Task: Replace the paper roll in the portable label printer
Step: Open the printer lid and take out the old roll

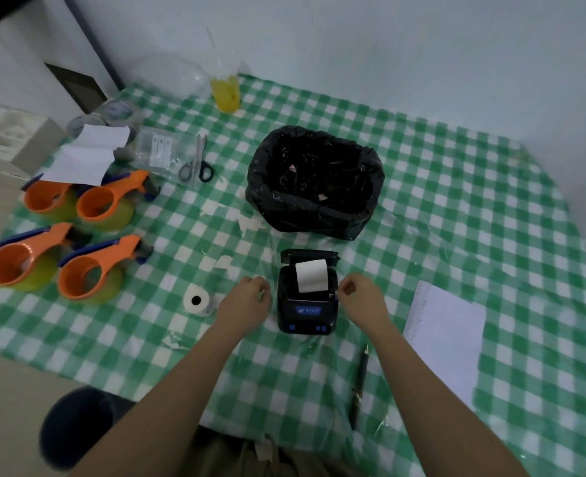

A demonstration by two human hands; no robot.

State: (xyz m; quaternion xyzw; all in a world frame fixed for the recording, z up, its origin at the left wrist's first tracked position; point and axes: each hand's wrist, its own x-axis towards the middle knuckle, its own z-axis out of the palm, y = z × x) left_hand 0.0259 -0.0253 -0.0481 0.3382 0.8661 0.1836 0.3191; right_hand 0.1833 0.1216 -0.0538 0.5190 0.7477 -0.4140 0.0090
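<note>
The small black label printer (307,311) stands on the green checked tablecloth with its lid (309,255) flipped open toward the back. A white paper roll (312,275) sits in its bay, a strip of paper lying over the front of the opening. A second white paper roll (196,300) lies on the cloth to the left of the printer. My left hand (250,299) is curled beside the printer's left side and holds nothing. My right hand (360,296) is curled at the printer's right edge, fingertips close to the body; whether they touch it is unclear.
A bin lined with a black bag (315,180) stands behind the printer. Several orange tape dispensers (92,270) crowd the left side, with scissors (195,163) and white sheets behind. A notepad (446,335) and a pen (360,380) lie to the right. A yellow drink (225,92) stands at the back.
</note>
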